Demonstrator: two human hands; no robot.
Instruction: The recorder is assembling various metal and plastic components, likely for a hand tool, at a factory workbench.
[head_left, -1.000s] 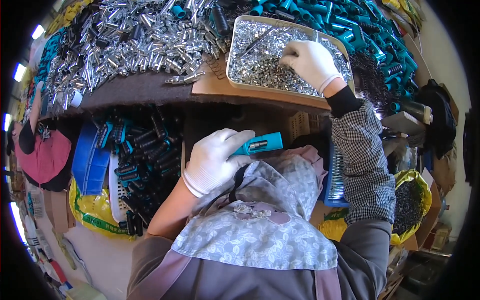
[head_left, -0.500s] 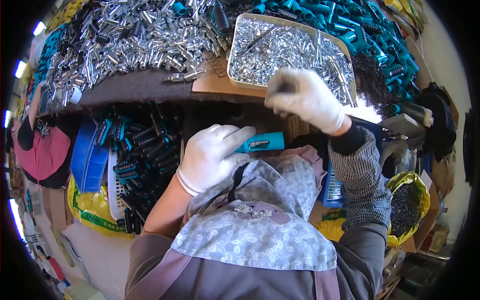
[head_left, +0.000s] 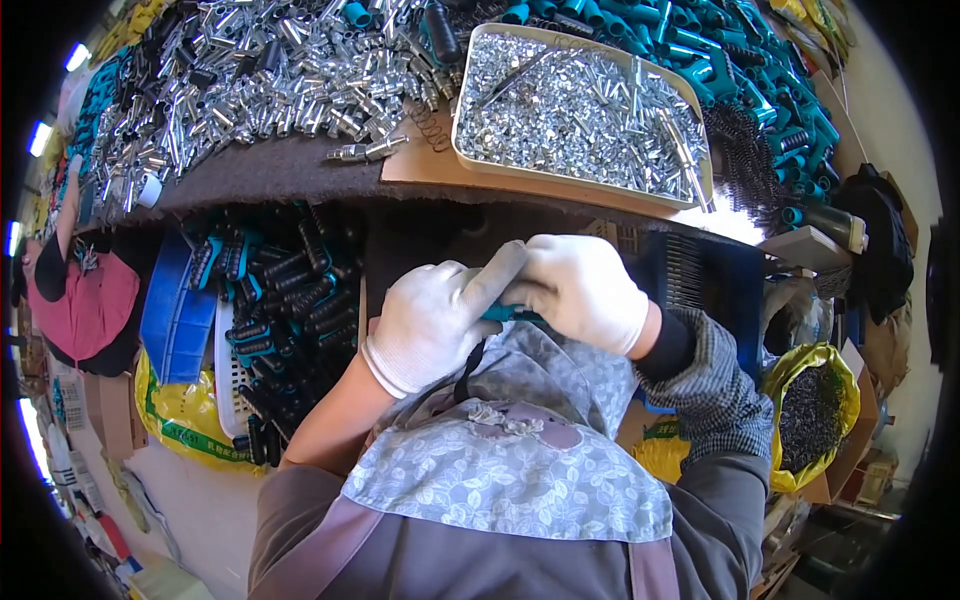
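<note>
Teal handle: only a sliver shows between my two gloves, just above my apron; its ends are covered, so I cannot tell what is fitted to it. My left hand is curled around it from the left, index finger stretched over the top. My right hand is closed down on it from the right, fingertips tucked under and out of sight; whether a small metal part is pinched there I cannot make out.

Change from half a second ago: my right hand was in mid-air below the tray, blurred; a second ago it was in the tray among the metal bits. Now it has come down to meet the left one, the gloves touching. The left hand has kept the handle in front of my chest throughout.

Surroundings: beige tray of small silver parts on the bench edge, well above my hands. Heap of silver tubes to its left, teal handles piled to its right. Below the bench, a crate of black-gripped handles on my left, and a yellow sack of dark small parts on my right, partly cut off by my sleeve.
</note>
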